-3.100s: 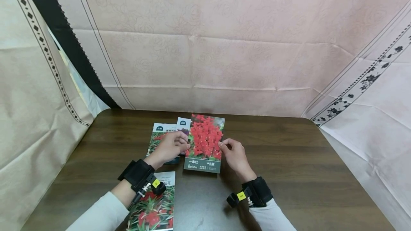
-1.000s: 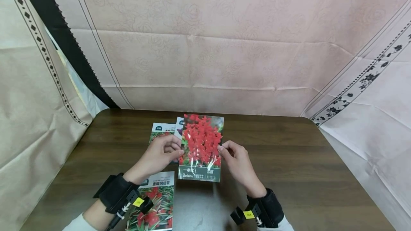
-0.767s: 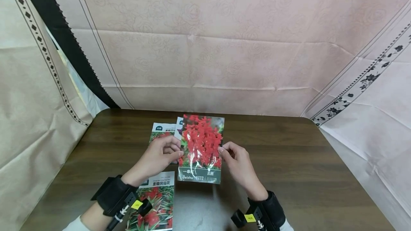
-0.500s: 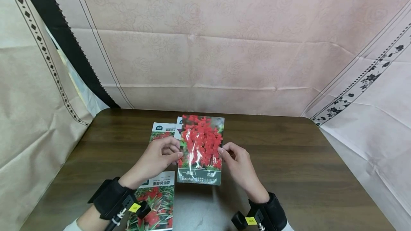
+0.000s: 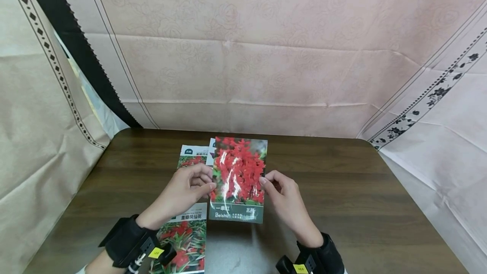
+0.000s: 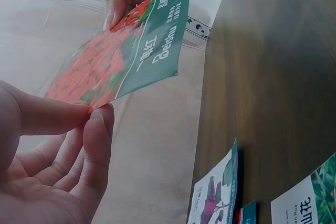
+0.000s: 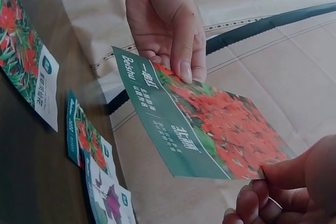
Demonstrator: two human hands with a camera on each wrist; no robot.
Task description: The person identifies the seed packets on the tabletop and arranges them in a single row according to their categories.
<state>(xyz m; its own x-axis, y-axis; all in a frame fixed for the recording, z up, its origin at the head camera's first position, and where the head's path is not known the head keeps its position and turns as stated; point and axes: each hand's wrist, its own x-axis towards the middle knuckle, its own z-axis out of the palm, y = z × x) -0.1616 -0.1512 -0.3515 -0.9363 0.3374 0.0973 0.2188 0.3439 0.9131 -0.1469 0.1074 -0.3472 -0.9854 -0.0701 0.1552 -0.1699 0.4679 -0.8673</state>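
Left thumb and fingertip pinch one long edge of the packet (image 5: 239, 172), and right thumb and fingers pinch the opposite edge; the left hand (image 5: 189, 186) sits left of the frame's middle, the right hand (image 5: 284, 193) right of it. Compared with three seconds ago, the packet has come lower in the head view and looks larger, with glare now across its flowers. It seems to be drawn up toward the wearer, so I judge it is being handled in the air rather than laid down.

Outward, a far card (image 5: 193, 151) shows behind the left hand, and a near card (image 5: 180, 240) lies at lower left on the table (image 5: 361, 189). The head view nearly hides the purple card (image 7: 111, 200); the right wrist view shows it at lower left, overlapping the far card. Both wrist views show the packet clear of the table, which the head view leaves uncertain.
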